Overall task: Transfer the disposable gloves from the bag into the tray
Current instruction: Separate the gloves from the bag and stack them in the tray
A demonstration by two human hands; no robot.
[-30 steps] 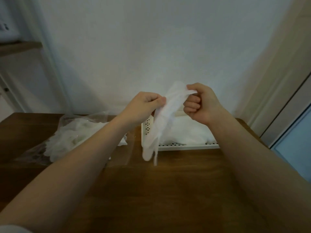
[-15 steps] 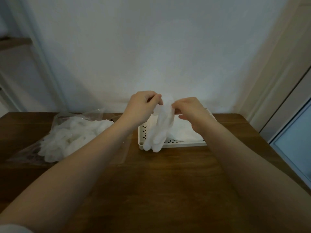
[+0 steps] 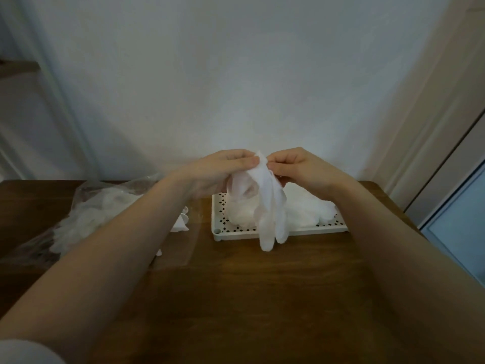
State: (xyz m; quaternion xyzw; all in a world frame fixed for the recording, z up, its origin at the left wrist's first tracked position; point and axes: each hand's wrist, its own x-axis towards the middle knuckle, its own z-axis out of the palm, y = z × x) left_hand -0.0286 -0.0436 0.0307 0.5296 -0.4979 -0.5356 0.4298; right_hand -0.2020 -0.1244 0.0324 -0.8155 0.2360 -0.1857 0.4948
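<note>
A thin white disposable glove (image 3: 270,206) hangs by its cuff above the white perforated tray (image 3: 223,214), its fingers dangling past the tray's front rim. My left hand (image 3: 220,172) pinches the cuff from the left and my right hand (image 3: 301,169) pinches it from the right, close together. A heap of white gloves (image 3: 307,211) lies in the tray behind it. At the left, the clear plastic bag (image 3: 86,203) lies on the wooden table with more gloves inside; my left forearm hides part of it.
The wooden table (image 3: 249,298) runs from the tray to the near edge. A white wall stands right behind the tray. A door frame and a pale panel are at the right, a shelf at the far left.
Both hands have come lower and closer together over the tray, carrying the glove down with them. The glove now hangs straighter, and its fingers reach past the tray's front rim.
</note>
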